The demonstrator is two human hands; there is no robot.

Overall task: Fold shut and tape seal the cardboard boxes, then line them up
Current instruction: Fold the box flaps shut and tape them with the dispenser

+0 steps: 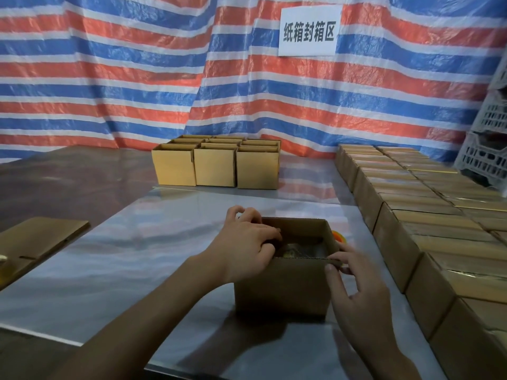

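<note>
An open brown cardboard box (282, 286) stands on the shiny table in front of me, its top flaps not folded over. My left hand (247, 245) reaches over the box's left wall, fingers curled round its left flap and dipping inside. My right hand (356, 286) pinches the near right corner of the rim between thumb and fingers. Something dark and glinting lies inside the box. An orange tape roll (338, 237) peeks out just behind the box's right side.
A block of several open boxes (216, 163) stands at the back centre. Sealed boxes (428, 220) run in rows along the right side. Flat cardboard (35, 239) lies at the left. Grey plastic crates (488, 138) stack at far right, before a striped tarp with a white sign (308, 30).
</note>
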